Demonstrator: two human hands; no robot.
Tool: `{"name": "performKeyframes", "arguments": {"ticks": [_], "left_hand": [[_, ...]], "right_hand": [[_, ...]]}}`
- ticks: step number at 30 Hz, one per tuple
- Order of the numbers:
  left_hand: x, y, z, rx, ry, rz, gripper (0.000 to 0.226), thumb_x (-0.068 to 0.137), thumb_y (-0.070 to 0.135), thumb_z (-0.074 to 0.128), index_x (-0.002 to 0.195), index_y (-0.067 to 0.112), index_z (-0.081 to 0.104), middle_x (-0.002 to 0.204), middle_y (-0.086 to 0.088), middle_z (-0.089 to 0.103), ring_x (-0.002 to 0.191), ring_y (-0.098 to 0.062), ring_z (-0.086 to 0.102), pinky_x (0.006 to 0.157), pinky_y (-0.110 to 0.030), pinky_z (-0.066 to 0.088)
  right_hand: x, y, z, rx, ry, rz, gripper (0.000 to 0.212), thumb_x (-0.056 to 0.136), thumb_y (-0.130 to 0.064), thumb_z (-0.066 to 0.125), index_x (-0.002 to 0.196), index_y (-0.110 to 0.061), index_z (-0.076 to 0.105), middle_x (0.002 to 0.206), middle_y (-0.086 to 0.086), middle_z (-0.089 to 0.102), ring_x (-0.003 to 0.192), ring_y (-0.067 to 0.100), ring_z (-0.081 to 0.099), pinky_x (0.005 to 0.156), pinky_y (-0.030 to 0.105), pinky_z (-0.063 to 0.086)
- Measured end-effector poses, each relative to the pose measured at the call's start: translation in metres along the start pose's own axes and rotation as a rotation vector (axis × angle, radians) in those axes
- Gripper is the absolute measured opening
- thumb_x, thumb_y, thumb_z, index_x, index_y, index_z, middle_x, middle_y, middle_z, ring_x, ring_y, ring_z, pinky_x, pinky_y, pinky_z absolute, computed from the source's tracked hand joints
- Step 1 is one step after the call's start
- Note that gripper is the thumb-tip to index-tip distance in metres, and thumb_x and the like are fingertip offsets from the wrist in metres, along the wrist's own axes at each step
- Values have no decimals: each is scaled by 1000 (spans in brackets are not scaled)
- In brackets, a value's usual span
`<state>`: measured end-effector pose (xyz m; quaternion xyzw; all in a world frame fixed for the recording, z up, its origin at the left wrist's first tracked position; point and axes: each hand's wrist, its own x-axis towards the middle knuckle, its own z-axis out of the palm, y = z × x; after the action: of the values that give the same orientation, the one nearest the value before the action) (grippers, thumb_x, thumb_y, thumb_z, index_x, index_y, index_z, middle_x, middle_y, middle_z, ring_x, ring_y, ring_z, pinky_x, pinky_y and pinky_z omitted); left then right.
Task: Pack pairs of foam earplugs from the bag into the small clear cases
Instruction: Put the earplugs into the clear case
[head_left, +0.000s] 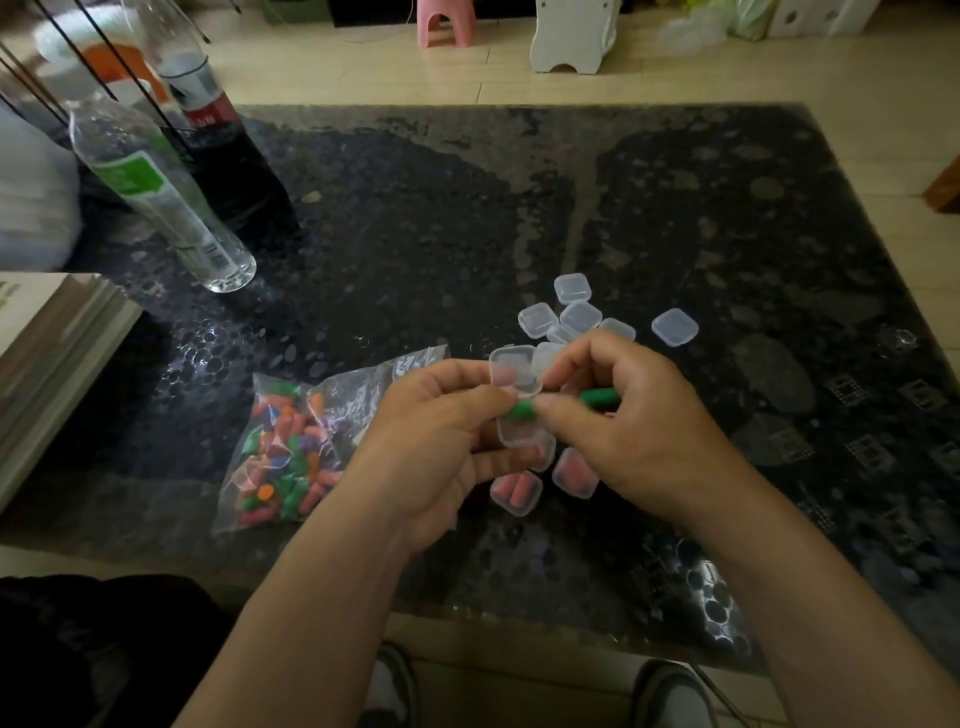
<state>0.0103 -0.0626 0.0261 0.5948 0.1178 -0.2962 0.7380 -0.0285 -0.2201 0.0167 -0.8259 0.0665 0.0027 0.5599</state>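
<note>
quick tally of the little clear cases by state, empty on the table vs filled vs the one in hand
Empty cases on the table, visible: 7
Filled cases, pink earplugs: 3
Open case held in the left hand: 1
Total: 11

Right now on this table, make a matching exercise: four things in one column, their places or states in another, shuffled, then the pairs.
1. open case
2. earplug bag
3. pink-filled cases
4. empty cases

a. grouped beyond the hands
b. left of the hands, on the table
c. held in the left hand
d. on the table, below the hands

Pairs: 1-c, 2-b, 3-d, 4-a
</note>
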Motion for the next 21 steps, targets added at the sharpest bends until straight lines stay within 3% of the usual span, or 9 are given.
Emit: {"name": "performKeyframes", "arguments": {"ticks": [2, 4, 10, 12, 17, 21], "left_hand": [[0, 1, 1, 14, 63, 17, 14, 95, -3, 62, 108, 2, 65, 96, -21, 72, 65, -22, 73, 60, -36, 64], [0, 1, 3, 37, 109, 30, 18, 94, -4, 63, 111, 1, 65, 107, -24, 71, 63, -20, 74, 57, -33, 62], [3, -3, 4, 91, 178, 60, 14, 95, -1, 65, 108, 5, 66, 110, -22, 70, 71, -20, 77, 62, -34, 62], [3, -3, 4, 90, 170, 62, 13, 97, 2, 64, 109, 5, 67, 110, -21, 71, 79, -24, 78, 66, -36, 63], [0, -2, 4, -27, 110, 79, 13, 98, 1, 60, 110, -1, 65, 109, -26, 71, 81, -28, 76, 66, -37, 63], [1, -3, 2, 8, 76, 91, 14, 98, 2, 61, 110, 0, 67, 109, -22, 74, 95, -34, 76, 72, -42, 64]], "right_hand": [[2, 0, -1, 109, 14, 112, 27, 93, -1, 53, 88, -27, 61, 75, -4, 63, 55, -1, 56, 54, 22, 47], [4, 2, -2, 141, 41, 117, 35, 93, 5, 46, 89, -27, 60, 80, -2, 68, 60, 2, 59, 57, 25, 48], [0, -2, 0, 116, 31, 3, 14, 95, -12, 68, 92, -26, 68, 94, -2, 74, 75, 12, 71, 66, 29, 62], [-1, -3, 4, 97, 20, -40, 12, 90, -13, 73, 88, -25, 73, 99, -4, 69, 78, 12, 69, 67, 19, 59], [-2, -2, 9, 157, -59, 23, 12, 88, -12, 75, 89, -24, 75, 93, 0, 73, 81, 8, 71, 60, 17, 56], [-4, -7, 9, 321, -46, 101, 23, 87, -3, 74, 98, -23, 69, 92, -1, 72, 84, 20, 74, 66, 34, 64]]}}
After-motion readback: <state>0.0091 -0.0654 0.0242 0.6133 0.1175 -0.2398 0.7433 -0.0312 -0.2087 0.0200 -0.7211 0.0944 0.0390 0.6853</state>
